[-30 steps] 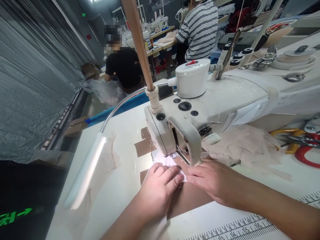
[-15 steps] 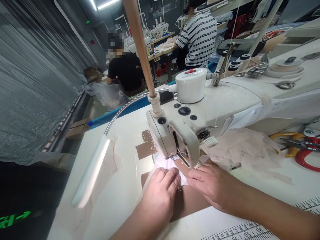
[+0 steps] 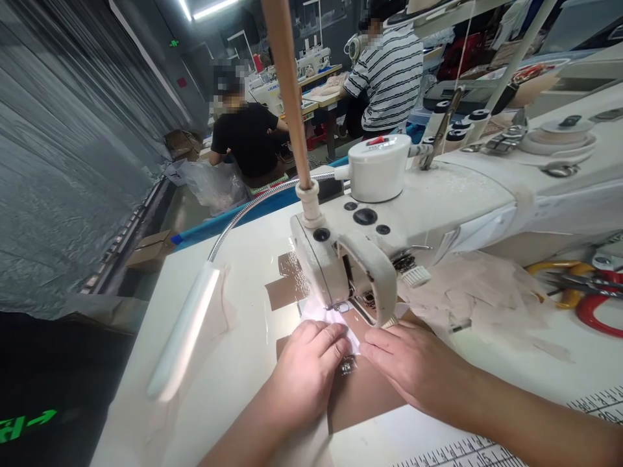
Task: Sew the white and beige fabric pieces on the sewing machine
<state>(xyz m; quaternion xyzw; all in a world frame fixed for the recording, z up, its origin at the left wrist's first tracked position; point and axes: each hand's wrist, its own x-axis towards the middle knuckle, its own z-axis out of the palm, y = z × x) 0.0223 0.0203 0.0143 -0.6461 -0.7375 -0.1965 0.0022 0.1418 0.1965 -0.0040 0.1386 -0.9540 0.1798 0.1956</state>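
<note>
My left hand (image 3: 309, 363) lies in front of the sewing machine (image 3: 318, 272), its fingers bent together and pressed on a piece of thin white fabric (image 3: 353, 338). Across from it, my right hand (image 3: 409, 363) pinches the right edge of the same fabric, thumb and forefinger close together. The fabric runs from between the hands to beneath the presser foot area. The needle is hidden by the machine head. Under the hands shows a brown surface (image 3: 365, 399) on the machine bed.
A lit lamp (image 3: 185, 337) on a bendy neck hangs at the left. Thin beige fabric (image 3: 481, 298) lies crumpled on the right, near red-handled scissors (image 3: 596, 311). A printed ruler (image 3: 467, 451) runs along the front edge. Two people (image 3: 248, 133) sit at machines behind.
The view has shifted slightly. My left hand is a little farther left and lower, a shiny metal patch now shows more between the hands, and both hands stay on the white fabric.
</note>
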